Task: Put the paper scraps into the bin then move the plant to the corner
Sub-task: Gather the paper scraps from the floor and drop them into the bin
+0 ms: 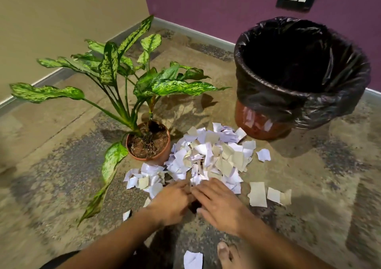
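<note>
On the floor, the paper scraps [208, 159] lie heaped between the plant [148, 143] and the bin [296, 79] (lined, apparently empty). Left hand [173, 200] and right hand [218, 202] rest spread at the heap's near edge, gripping nothing yet. Gathering has begun; next they must scoop together and lift binward.

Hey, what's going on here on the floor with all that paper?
A person is crouched over a heap of torn white and beige paper scraps on the floor. The left hand and right hand are side by side at the heap's near edge, palms down, gathering scraps. The brown bin lined with a black plastic bag stands just beyond the heap. The green-leaved plant in a terracotta pot sits beside the scraps, not yet in the corner.
</note>
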